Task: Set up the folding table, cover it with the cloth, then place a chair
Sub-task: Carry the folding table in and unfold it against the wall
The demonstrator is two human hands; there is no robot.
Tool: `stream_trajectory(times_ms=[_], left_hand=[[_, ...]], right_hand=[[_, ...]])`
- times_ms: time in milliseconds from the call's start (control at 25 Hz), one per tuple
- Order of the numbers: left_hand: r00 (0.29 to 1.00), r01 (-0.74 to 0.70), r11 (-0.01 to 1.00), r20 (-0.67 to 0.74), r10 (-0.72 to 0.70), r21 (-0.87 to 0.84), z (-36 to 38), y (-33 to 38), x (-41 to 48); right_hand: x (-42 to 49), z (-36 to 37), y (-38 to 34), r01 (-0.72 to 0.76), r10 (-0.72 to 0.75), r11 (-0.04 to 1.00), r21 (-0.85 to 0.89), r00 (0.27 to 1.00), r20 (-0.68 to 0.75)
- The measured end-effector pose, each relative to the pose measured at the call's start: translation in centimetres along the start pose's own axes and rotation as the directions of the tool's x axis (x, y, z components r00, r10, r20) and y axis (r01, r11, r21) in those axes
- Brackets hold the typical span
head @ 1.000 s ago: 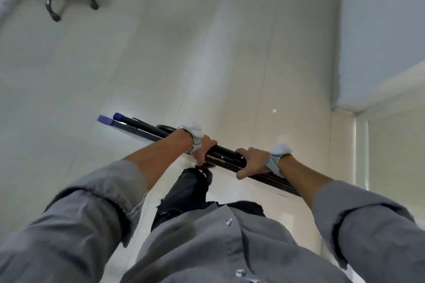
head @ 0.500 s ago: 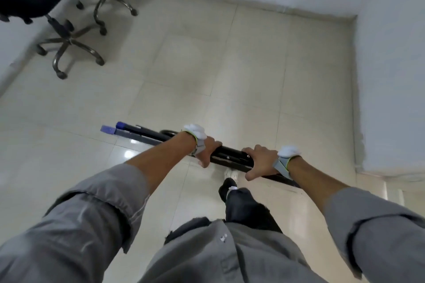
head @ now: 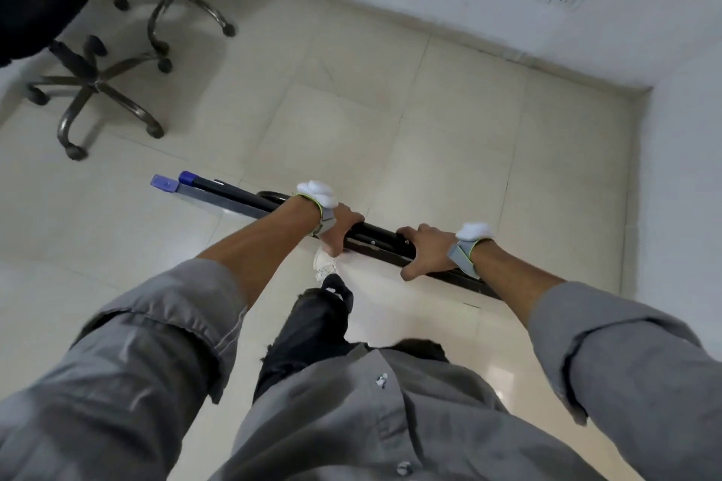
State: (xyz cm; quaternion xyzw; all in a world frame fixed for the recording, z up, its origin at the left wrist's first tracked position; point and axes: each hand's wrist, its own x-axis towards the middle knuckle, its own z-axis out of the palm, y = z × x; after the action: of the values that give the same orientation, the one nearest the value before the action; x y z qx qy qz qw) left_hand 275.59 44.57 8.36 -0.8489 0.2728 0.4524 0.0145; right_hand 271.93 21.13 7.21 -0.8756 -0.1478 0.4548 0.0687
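Barely begun: the folding table (head: 381, 237) is folded flat, carried edge-on above the floor (head: 429, 129) just ahead of the person. The left hand (head: 340, 229) and right hand (head: 424, 251) both grip its frame, fingers (head: 415, 233) curled round it. Unfolding, cloth and chair all remain. An office chair (head: 95, 84) waits far left, and no cloth is in view.

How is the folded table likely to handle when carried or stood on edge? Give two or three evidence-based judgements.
Probably stiff: the folded table runs straight beyond both hands without sagging. Likely fairly heavy, since the left hand and right hand both grip it. Set on its thin edge, it could tip flat.
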Motion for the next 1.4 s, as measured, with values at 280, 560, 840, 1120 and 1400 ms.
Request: stream_trajectory(times_ms=[280, 560, 840, 1120, 1400], left_hand=[[0.999, -0.039, 0.998, 0.03, 0.037, 0.046, -14.4, -13.4, 6.2], [0.973, 0.054, 0.997, -0.223, -0.066, -0.06, -23.6, -25.5, 11.8], [0.807, 0.15, 0.933, -0.505, -0.306, -0.326, -25.5, -31.4, 17.7], [0.874, 0.042, 0.825, -0.379, -0.304, -0.564, -28.9, -29.4, 25.4], [0.949, -0.291, 0.447, -0.314, 0.022, -0.846, -35.6, -23.5, 29.6]], right_hand=[[10.9, -16.6, -1.4, -0.014, 0.015, 0.999, 0.036, 1.0, -0.014], [22.5, -28.1, -0.2, -0.036, 0.039, 0.987, 0.159, 0.999, -0.019], [31.9, -35.9, 2.0, -0.21, 0.229, 0.947, 0.242, 0.972, -0.051], [39.1, -42.9, 5.4, -0.365, 0.462, 0.75, 0.552, 0.886, -0.041], [42.9, -48.4, 7.7, -0.327, 0.652, 0.447, 0.832, 0.756, -0.053]])
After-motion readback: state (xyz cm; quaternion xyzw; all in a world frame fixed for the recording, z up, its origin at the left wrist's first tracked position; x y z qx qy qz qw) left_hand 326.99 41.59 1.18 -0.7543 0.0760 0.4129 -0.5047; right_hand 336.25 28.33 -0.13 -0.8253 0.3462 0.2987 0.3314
